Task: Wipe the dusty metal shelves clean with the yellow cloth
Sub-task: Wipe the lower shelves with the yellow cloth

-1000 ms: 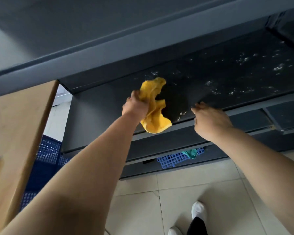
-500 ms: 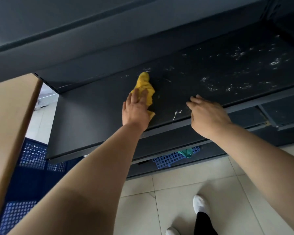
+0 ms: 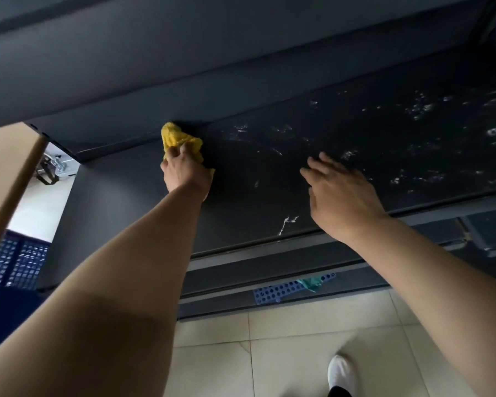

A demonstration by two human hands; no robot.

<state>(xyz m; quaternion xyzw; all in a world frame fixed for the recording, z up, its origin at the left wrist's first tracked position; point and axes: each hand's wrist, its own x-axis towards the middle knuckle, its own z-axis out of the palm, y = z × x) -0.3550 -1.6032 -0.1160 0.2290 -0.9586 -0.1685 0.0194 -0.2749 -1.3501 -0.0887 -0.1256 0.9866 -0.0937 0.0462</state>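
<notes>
My left hand (image 3: 185,173) grips the yellow cloth (image 3: 178,137) at the back of the metal shelf (image 3: 118,202); my right hand (image 3: 344,196) rests open beside. Next, I think, I must wipe rightward over the dust (image 3: 421,107).

Hands: 2 are showing, 1 left hand (image 3: 185,173) and 1 right hand (image 3: 341,196), w/ 2 bare forearms (image 3: 155,253) leading up to them. Cloths: 1 yellow cloth (image 3: 178,137) is showing. Shelves: 2 are showing as broad surfaces, i.e. 1 dusty shelf (image 3: 384,144) and 1 shelf above (image 3: 184,75). 2 more front edges (image 3: 269,265) are peeking out lower down, making approx 4 levels. 1 light-blue perforated tray (image 3: 278,292) and 1 green scrap (image 3: 309,283) are showing. 1 dark-blue crate (image 3: 15,267) and 1 wooden panel (image 3: 6,173) are showing at the left. 1 white shoe (image 3: 341,371) is showing. White dust marks are dotting the shelf, too many to count.
</notes>
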